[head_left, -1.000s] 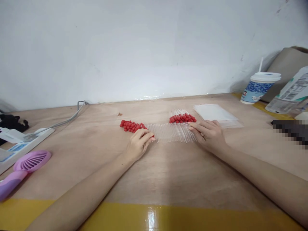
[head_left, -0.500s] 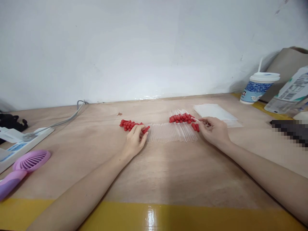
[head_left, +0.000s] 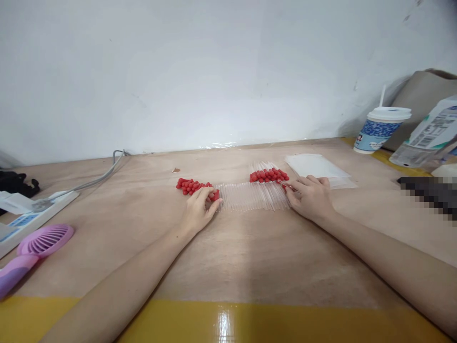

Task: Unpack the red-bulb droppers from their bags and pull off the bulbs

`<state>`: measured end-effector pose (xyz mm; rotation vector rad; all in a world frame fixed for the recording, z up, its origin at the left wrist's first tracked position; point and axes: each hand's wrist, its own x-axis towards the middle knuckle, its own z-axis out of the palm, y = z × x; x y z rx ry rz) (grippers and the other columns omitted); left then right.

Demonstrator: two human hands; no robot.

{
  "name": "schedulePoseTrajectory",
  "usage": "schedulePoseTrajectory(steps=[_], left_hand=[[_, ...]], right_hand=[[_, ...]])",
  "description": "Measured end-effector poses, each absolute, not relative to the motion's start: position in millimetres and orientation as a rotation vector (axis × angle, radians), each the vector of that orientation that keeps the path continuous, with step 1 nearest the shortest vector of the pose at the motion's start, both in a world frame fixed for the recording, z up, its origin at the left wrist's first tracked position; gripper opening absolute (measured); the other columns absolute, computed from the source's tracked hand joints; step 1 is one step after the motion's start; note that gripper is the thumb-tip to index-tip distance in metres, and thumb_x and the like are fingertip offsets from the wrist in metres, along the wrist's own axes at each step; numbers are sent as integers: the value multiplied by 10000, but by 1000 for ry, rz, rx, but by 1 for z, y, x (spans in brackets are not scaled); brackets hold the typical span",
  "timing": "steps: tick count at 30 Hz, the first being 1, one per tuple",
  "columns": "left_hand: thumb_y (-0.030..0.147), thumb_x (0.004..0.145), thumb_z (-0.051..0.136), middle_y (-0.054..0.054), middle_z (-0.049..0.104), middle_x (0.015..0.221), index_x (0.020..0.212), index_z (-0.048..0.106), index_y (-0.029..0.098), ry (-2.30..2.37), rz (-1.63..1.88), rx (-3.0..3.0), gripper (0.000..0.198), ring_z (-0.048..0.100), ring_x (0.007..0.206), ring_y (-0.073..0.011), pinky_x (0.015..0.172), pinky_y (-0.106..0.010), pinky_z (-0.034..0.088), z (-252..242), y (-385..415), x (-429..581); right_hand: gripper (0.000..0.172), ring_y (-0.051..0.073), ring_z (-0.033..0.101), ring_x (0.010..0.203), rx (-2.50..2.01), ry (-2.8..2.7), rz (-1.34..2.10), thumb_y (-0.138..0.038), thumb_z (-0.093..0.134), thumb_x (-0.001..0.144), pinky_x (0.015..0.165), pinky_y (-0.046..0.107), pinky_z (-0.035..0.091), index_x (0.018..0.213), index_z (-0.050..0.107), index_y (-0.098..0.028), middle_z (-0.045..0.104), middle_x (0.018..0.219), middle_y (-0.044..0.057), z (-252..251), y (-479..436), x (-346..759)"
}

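Observation:
My left hand [head_left: 200,209] curls its fingers and thumb round a red rubber bulb [head_left: 216,194]. Beside it lies a heap of red bulbs [head_left: 191,186]. A row of thin clear tubes [head_left: 246,196] lies side by side between my hands. At the right end of that row, my right hand [head_left: 310,197] pinches a thin, pale tube [head_left: 285,184]; my fingers hide part of it. Just behind the row are droppers [head_left: 268,175], with red bulbs toward me and clear tubes pointing at the wall.
Clear plastic bags [head_left: 317,166] lie behind my right hand. A lidded paper cup [head_left: 382,129] and a plastic package [head_left: 430,131] stand at the back right. To the left are a power strip [head_left: 43,212] with a grey cable and a pink-purple fan [head_left: 44,240].
My right hand has moved left and slightly down with the thin tube, over the tube row's right end. It now covers most of the loose red bulbs there. My left hand has barely shifted.

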<state>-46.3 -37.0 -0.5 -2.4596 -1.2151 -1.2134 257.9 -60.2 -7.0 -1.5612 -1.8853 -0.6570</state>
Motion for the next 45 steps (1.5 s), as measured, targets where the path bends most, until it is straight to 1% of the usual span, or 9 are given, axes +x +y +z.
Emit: schedulePoseTrajectory(steps=[10, 16, 21, 27, 30, 33, 37, 41, 45], left_hand=[[292, 773, 595, -17, 598, 759, 879, 534, 177, -1219, -1226, -2437, 168, 571, 683, -132, 634, -254, 489, 0, -37, -47], [290, 781, 585, -19, 603, 759, 895, 531, 177, -1189, -1276, -2402, 169, 576, 680, -132, 636, -259, 497, 2, -36, -48], [290, 786, 576, -37, 623, 818, 903, 532, 177, -1165, -1314, -2299, 169, 582, 697, -141, 669, -281, 499, 9, -37, -50], [308, 772, 585, -36, 628, 823, 895, 550, 171, -1354, -1417, -2122, 188, 587, 699, -139, 681, -280, 492, 19, -32, -64], [332, 754, 596, -41, 637, 853, 926, 566, 168, -1468, -1458, -2059, 240, 596, 728, -148, 689, -283, 492, 23, -25, -77], [363, 747, 594, -36, 654, 841, 893, 611, 178, -1600, -1449, -2012, 237, 605, 732, -159, 692, -292, 491, 26, -19, -92], [386, 748, 581, -30, 675, 845, 883, 656, 191, -1779, -1458, -1979, 249, 607, 731, -166, 689, -298, 486, 31, -13, -108], [386, 752, 563, -22, 682, 837, 904, 671, 198, -1857, -1472, -1963, 265, 596, 713, -155, 666, -273, 476, 34, -13, -113], [401, 765, 550, -11, 681, 883, 908, 675, 215, -1826, -1442, -2047, 265, 600, 762, -154, 713, -267, 464, 31, -12, -108]], right_hand=[[243, 177, 515, 703, -1565, -1947, -725, -251, 437, 815, 682, 328, 215, 877, 669, -216, 653, 732, 38, -9, -62, 257], [240, 175, 511, 719, -1542, -2007, -716, -316, 457, 796, 684, 326, 219, 847, 671, -218, 637, 766, 44, -10, -63, 257], [262, 190, 512, 747, -1555, -2045, -666, -367, 468, 777, 689, 336, 210, 823, 672, -209, 641, 801, 51, -9, -64, 258], [284, 192, 504, 757, -1564, -2075, -589, -420, 473, 789, 695, 345, 200, 846, 668, -221, 646, 834, 48, -5, -65, 258], [342, 199, 502, 770, -1540, -2114, -574, -488, 465, 789, 699, 348, 203, 874, 667, -224, 642, 857, 52, -5, -66, 258], [389, 201, 503, 774, -1516, -2145, -576, -535, 456, 782, 705, 351, 207, 889, 668, -227, 637, 886, 54, -4, -66, 259], [384, 204, 508, 777, -1498, -2087, -589, -529, 467, 785, 711, 351, 214, 904, 668, -224, 641, 853, 56, -4, -66, 258], [331, 175, 500, 717, -1461, -1974, -624, -478, 477, 803, 714, 341, 227, 876, 672, -220, 642, 806, 43, -5, -65, 257], [297, 162, 495, 689, -1425, -1910, -657, -448, 497, 800, 708, 333, 229, 845, 674, -214, 630, 762, 35, -7, -64, 256]])
